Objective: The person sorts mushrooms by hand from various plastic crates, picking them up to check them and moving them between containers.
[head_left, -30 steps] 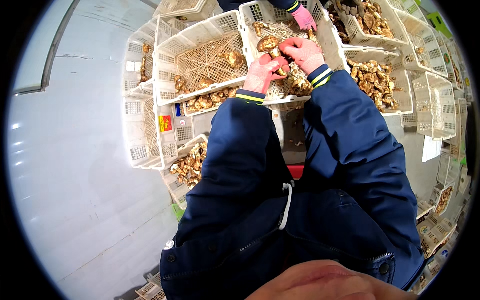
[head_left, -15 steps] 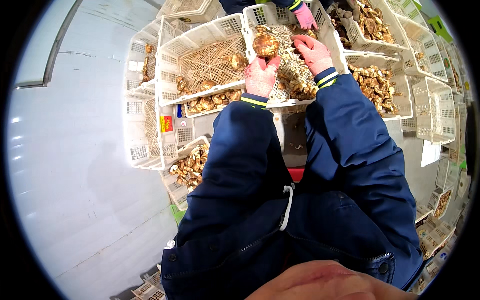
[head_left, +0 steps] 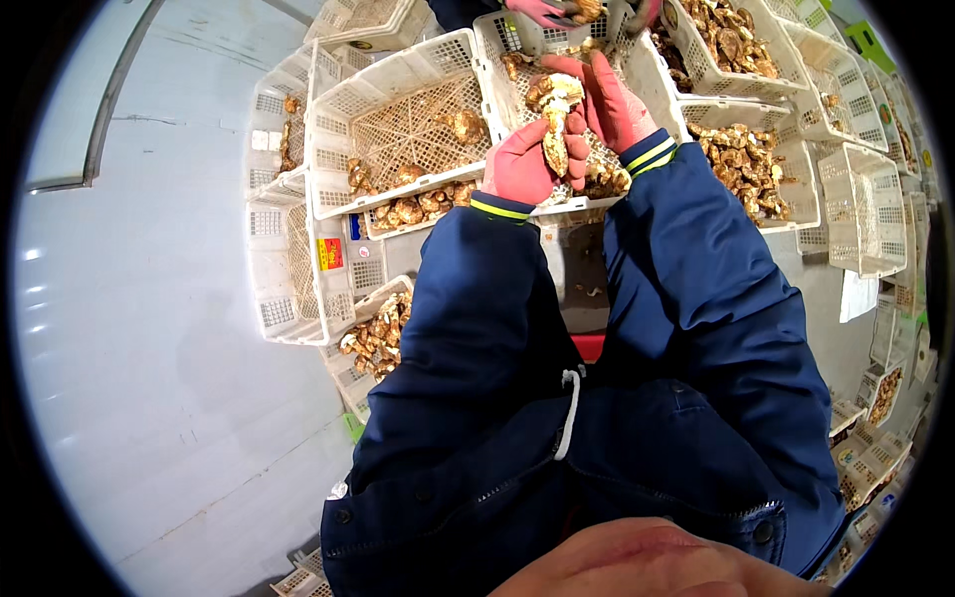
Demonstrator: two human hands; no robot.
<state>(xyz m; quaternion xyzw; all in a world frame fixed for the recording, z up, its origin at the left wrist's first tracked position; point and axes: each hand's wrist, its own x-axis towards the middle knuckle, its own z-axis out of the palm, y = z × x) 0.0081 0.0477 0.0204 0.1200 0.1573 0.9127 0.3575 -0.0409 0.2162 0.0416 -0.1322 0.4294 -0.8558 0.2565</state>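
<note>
A worker in a navy jacket with yellow-striped cuffs grips a brown-and-white mushroom [head_left: 555, 107] in the pink-gloved left hand [head_left: 525, 164], thumb against the near side of the stem and fingers curled behind it, the cap pointing away from the body and the stem's tip back toward it. Just right of the left hand, the right hand [head_left: 615, 107], gloved in the same pink, is open, its fingers stretched out beside the cap; whether they touch it cannot be told from this angle. Directly below both hands sits a white plastic crate [head_left: 653, 85], with more mushrooms [head_left: 603, 181] under the right hand's wrist. To the left of the left hand, a second white crate [head_left: 393, 117] with a lattice floor carries a few scattered mushrooms, one [head_left: 466, 125] near its right wall, while a row of mushrooms [head_left: 418, 207] shows below its near edge. To the right of the right hand, another crate [head_left: 804, 189] holds a dense heap of brown mushrooms [head_left: 741, 164]. Beyond both hands, at the far end of the middle crate, a co-worker's pink-gloved hand [head_left: 542, 12] is partly cut off by the picture's upper edge.
</note>
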